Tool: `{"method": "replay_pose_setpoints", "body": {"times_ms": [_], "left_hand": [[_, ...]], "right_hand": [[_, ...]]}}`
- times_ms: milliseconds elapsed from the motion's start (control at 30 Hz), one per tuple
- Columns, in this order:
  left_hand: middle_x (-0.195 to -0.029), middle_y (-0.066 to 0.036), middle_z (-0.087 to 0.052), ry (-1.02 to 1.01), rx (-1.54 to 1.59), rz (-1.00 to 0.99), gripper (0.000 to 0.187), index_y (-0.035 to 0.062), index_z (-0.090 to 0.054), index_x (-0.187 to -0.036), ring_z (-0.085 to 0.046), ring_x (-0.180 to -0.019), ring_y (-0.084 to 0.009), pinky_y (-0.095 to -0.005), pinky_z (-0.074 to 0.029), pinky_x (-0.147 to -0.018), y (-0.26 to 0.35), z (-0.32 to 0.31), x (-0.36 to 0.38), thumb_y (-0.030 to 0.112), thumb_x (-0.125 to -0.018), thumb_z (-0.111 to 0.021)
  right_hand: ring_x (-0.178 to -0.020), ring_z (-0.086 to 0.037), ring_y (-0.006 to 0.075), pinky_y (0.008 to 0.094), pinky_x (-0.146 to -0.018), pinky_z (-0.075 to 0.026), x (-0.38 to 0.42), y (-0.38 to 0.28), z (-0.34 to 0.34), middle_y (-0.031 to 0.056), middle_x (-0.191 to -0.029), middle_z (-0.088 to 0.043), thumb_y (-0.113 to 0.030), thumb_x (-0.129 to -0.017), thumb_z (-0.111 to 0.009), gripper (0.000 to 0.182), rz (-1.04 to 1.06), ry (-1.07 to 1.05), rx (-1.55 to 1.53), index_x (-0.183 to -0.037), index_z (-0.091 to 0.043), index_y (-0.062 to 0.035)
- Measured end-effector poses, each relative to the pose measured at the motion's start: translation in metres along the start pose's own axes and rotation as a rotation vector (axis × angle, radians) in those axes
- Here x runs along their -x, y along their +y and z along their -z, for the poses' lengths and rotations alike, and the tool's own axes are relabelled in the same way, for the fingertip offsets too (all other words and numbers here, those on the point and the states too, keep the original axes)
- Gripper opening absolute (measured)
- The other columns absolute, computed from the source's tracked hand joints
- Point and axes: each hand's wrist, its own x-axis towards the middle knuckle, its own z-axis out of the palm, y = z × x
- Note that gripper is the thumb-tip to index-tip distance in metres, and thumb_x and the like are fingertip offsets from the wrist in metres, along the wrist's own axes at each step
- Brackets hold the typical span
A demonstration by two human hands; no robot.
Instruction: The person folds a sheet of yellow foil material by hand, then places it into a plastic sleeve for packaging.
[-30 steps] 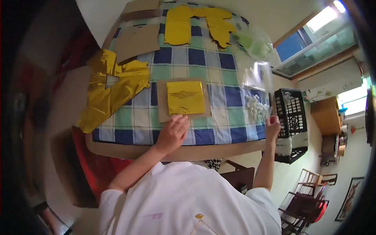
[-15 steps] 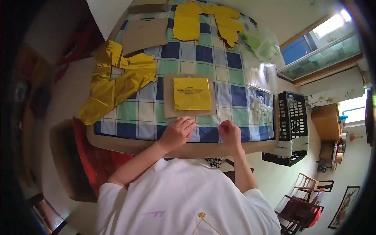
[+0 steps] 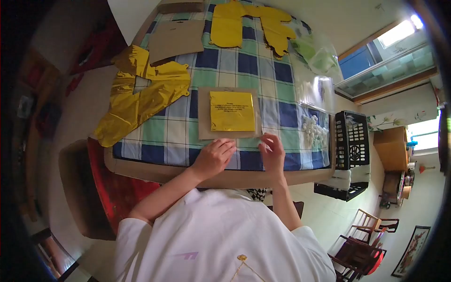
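Observation:
A folded gold foil balloon [image 3: 232, 111] with small printed text lies on a brown cardboard sheet [image 3: 204, 115], which seems to be inside a clear bag. My left hand [image 3: 217, 155] rests at the near edge of this package, its fingers curled and pressed together. Whatever they grip, perhaps the bag's edge, is hidden. My right hand [image 3: 274, 152] is just beyond the package's near right corner, thumb and fingers apart, with nothing visible between them.
Unfolded gold foil balloons lie at the left [image 3: 141, 110] and far side [image 3: 226, 28] of the checked tablecloth [image 3: 216, 70]. Another cardboard sheet [image 3: 176, 41] is at the back left. Clear plastic bags [image 3: 315, 91] and small white pieces [image 3: 314, 130] sit right, beside a black crate [image 3: 351, 141].
My right hand has moved slightly up toward the package's corner, and its fingers have spread from a closed pose. My left hand stays almost in place at the near edge.

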Motion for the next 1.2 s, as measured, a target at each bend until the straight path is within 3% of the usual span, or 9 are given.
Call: {"method": "replay_pose_setpoints", "body": {"times_ms": [33, 233, 333, 433, 533, 633, 733, 933, 1200], "left_hand": [[-0.109, -0.006, -0.062, 0.005, -0.006, 0.0, 0.027, 0.005, -0.064, -0.102, -0.055, -0.109, -0.0221, -0.0376, -0.047, -0.093, 0.0, -0.001, 0.0, 0.007, -0.075, -0.066], [-0.108, -0.005, -0.062, 0.021, -0.003, -0.001, 0.026, 0.0052, -0.064, -0.102, -0.056, -0.108, -0.0223, -0.0363, -0.049, -0.09, 0.001, 0.001, -0.001, 0.006, -0.075, -0.066], [-0.109, -0.005, -0.062, 0.02, -0.003, -0.005, 0.026, 0.0055, -0.064, -0.101, -0.056, -0.108, -0.0224, -0.0362, -0.049, -0.089, 0.001, 0.001, -0.001, 0.005, -0.075, -0.066], [-0.109, -0.005, -0.062, 0.023, 0.004, 0.016, 0.027, 0.0058, -0.065, -0.101, -0.056, -0.108, -0.0224, -0.036, -0.049, -0.089, 0.004, 0.003, -0.001, 0.005, -0.074, -0.066], [-0.104, -0.003, -0.062, 0.048, -0.032, 0.006, 0.023, 0.0063, -0.065, -0.098, -0.056, -0.106, -0.0211, -0.0346, -0.049, -0.088, 0.003, 0.002, -0.002, 0.007, -0.074, -0.066], [-0.097, -0.002, -0.062, 0.105, -0.076, -0.002, 0.019, 0.0074, -0.065, -0.092, -0.056, -0.101, -0.0209, -0.0339, -0.049, -0.084, 0.005, 0.001, -0.007, 0.009, -0.073, -0.066], [-0.092, -0.002, -0.062, 0.137, -0.059, -0.041, 0.02, 0.0082, -0.066, -0.091, -0.056, -0.095, -0.0223, -0.0351, -0.048, -0.081, 0.013, 0.001, -0.032, 0.01, -0.071, -0.069], [-0.085, -0.002, -0.06, 0.039, -0.003, -0.09, 0.016, 0.0093, -0.065, -0.082, -0.055, -0.091, -0.0218, -0.0355, -0.045, -0.079, 0.02, -0.013, -0.064, 0.014, -0.069, -0.073], [-0.082, -0.003, -0.059, 0.029, 0.015, -0.013, 0.014, 0.0105, -0.064, -0.078, -0.054, -0.09, -0.0213, -0.0359, -0.042, -0.079, 0.023, -0.014, -0.07, 0.02, -0.071, -0.072]], "right_hand": [[-0.089, -0.062, 0.0123, 0.0229, -0.068, -0.051, 0.0, -0.001, -0.003, 0.0047, -0.107, -0.061, 0.004, -0.082, -0.063, 0.024, 0.022, -0.009, -0.042, -0.103, -0.059, -0.0058], [-0.089, -0.06, 0.0176, 0.029, -0.066, -0.051, 0.0, -0.012, 0.0, 0.0104, -0.11, -0.056, 0.005, -0.078, -0.065, 0.031, 0.174, -0.077, 0.173, -0.106, -0.056, -0.0051], [-0.08, -0.06, 0.0169, 0.0277, -0.061, -0.049, -0.007, -0.007, -0.004, 0.0082, -0.094, -0.06, 0.0, -0.08, -0.067, 0.029, 0.181, -0.013, 0.289, -0.106, -0.056, -0.0056], [-0.068, -0.058, 0.0158, 0.0276, -0.056, -0.046, -0.02, -0.003, -0.008, 0.0064, -0.078, -0.061, -0.006, -0.082, -0.067, 0.024, 0.039, 0.068, 0.336, -0.104, -0.057, -0.0037], [-0.061, -0.056, 0.0139, 0.0267, -0.055, -0.044, -0.019, -0.022, 0.002, 0.0042, -0.067, -0.06, -0.01, -0.086, -0.065, 0.017, -0.203, -0.052, 0.23, -0.099, -0.058, -0.0027], [-0.066, -0.058, 0.0108, 0.0258, -0.059, -0.044, -0.023, -0.009, 0.012, 0.0051, -0.072, -0.064, -0.01, -0.086, -0.064, 0.011, -0.317, -0.19, 0.098, -0.091, -0.06, -0.0007], [-0.069, -0.058, 0.0093, 0.0251, -0.061, -0.045, -0.021, 0.007, 0.011, 0.0038, -0.075, -0.064, -0.01, -0.087, -0.063, 0.011, -0.235, -0.26, -0.341, -0.086, -0.061, 0.0009], [-0.072, -0.062, 0.012, 0.0247, -0.066, -0.048, -0.008, -0.006, 0.008, 0.0066, -0.082, -0.067, -0.013, -0.088, -0.063, 0.012, -0.384, -0.248, -0.514, -0.088, -0.063, -0.0007], [-0.076, -0.065, 0.0141, 0.0249, -0.069, -0.05, -0.006, -0.01, 0.008, 0.009, -0.083, -0.067, -0.015, -0.089, -0.063, 0.017, -0.364, -0.198, -0.528, -0.091, -0.062, 0.0019]]}}
